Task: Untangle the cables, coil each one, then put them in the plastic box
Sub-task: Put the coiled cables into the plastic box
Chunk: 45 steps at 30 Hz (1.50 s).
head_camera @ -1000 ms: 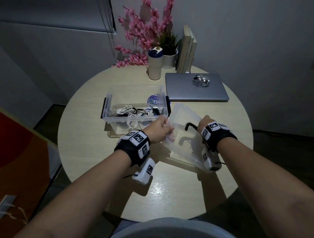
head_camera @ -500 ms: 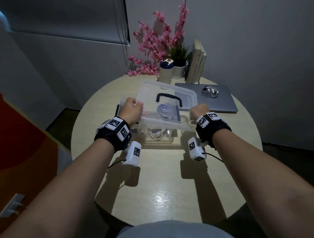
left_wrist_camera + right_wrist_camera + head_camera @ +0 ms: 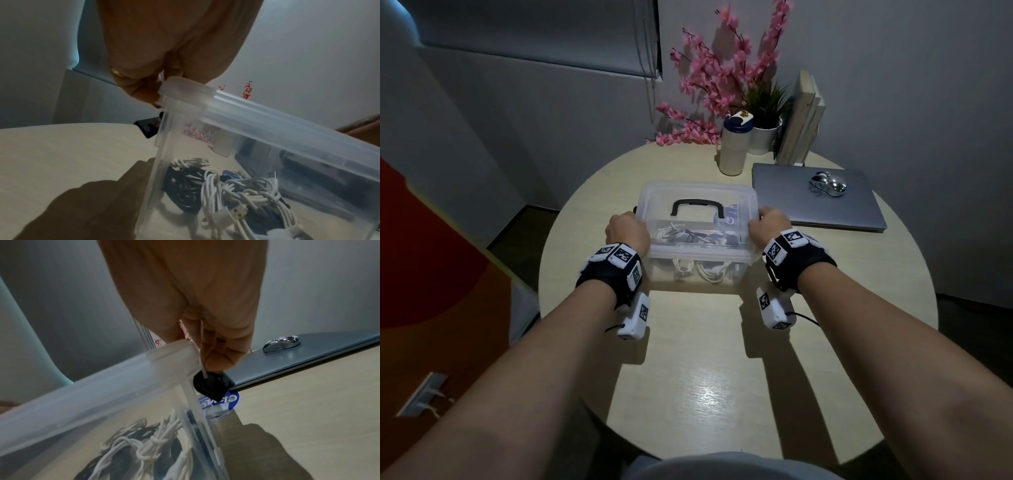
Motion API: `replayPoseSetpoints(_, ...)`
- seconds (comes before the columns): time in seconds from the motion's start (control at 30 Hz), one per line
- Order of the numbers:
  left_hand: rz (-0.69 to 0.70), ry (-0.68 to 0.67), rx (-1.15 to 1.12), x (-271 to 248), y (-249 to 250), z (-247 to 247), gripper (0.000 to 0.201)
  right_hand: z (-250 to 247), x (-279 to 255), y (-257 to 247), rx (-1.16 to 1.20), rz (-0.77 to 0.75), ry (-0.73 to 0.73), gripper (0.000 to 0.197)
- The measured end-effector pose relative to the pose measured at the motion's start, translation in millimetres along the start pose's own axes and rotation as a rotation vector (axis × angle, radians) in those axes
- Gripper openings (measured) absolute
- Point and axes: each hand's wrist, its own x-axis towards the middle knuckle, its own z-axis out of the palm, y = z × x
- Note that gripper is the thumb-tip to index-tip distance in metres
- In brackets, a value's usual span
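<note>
— Grey walls close in behind a round pale wooden table; what sits on it?

— Near its middle stands a clear rectangular plastic box, with a clear plastic lid bearing a black carry handle lying on top of it.

— And the cables?

— Inside the box. Through its wall the left wrist view shows white coiled cables bundled beside a black coiled cable, all resting on the box floor.

— What are the hands doing?

— The left hand is at the box's left end, fingers curled round the lid's corner edge. The right hand is at the box's right end, fingers curled down over the lid's edge, their tips touching a black latch hinged on that side. A matching black latch hangs open at the left end, just below the left fingers.

— Is the lid snapped shut?

— I cannot tell; it lies level on the rim, and both latches look swung away from it.

— Anything else near the box?

— Behind it to the right lies a closed grey laptop with a shiny silver computer mouse on top. Directly behind stands a cream bottle with a dark blue cap, and beyond that a spray of pink artificial blossoms, a small green plant in a white pot and pale upright books.
</note>
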Motion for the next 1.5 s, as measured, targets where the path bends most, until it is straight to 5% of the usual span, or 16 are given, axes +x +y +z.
replayPoseSetpoints(0.2,-0.042,-0.009,-0.163,6,-15,2,0.031,8,0,9,0.055,-0.021,-0.028,0.033)
replayPoseSetpoints(0.37,-0.363,-0.264,-0.581,8,-31,3,0.066,4,-2,10,0.223,0.151,-0.054,0.041)
replayPoseSetpoints(0.47,-0.397,-0.380,-0.784,4,-39,4,0.043,5,-6,12,0.511,0.314,-0.149,0.042)
replayPoseSetpoints(0.57,-0.348,-0.355,-0.920,0,-43,3,0.026,5,-8,17,0.647,0.393,-0.149,0.042)
replayPoseSetpoints(0.73,-0.258,-0.268,-0.819,6,-37,-3,0.050,0,-12,10,0.663,0.350,-0.104,0.012)
replayPoseSetpoints(0.83,-0.197,-0.271,-0.757,10,-26,-11,0.033,-2,-4,13,0.652,0.353,-0.092,0.026)
replayPoseSetpoints(0.9,-0.262,-0.284,-0.839,11,-22,-14,0.022,1,9,25,0.651,0.360,-0.107,0.034)
replayPoseSetpoints(1.0,-0.398,-0.284,-0.851,14,-28,-14,0.031,-2,1,25,0.714,0.382,-0.137,0.027)
replayPoseSetpoints(1.2,-0.518,-0.554,-1.007,6,-33,-26,0.029,-5,-5,37,0.777,0.458,-0.252,0.052)
replayPoseSetpoints(1.37,-0.567,-0.605,-0.930,7,-29,-34,0.025,-9,-9,29,0.752,0.437,-0.315,0.032)
replayPoseSetpoints(1.5,-0.572,-0.619,-0.878,7,-25,-37,0.024,-9,-2,31,0.700,0.405,-0.325,0.035)
